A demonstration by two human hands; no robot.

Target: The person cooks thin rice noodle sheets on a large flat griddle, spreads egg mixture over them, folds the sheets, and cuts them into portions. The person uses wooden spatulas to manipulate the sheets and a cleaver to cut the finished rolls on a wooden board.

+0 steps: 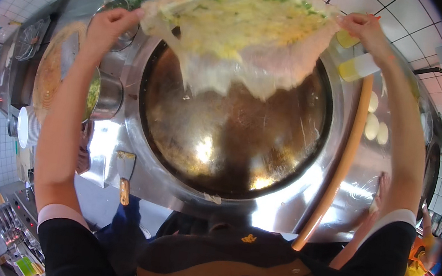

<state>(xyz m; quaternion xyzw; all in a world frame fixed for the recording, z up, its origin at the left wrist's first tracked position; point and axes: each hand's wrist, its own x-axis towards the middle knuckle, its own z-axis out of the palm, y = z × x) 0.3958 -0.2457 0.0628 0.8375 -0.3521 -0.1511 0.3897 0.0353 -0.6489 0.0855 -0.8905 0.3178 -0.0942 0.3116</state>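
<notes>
A thin sheet of flatbread, with yellow egg and chopped greens on it, is stretched out in the air between my two hands. My left hand pinches its left corner, and my right hand pinches the right one. The sheet's ragged lower edge hangs over the far part of a round griddle. Motion blurs it, and I cannot tell if it touches the griddle. Behind my right hand stand two squeeze bottles, one with yellow content.
Along the right rim lies a long wooden rolling pin, with pale oval pieces beyond it. A scraper rests front left. Leftward are a steel pot, a round chopping board and stacked bowls. Another person's hand is at right.
</notes>
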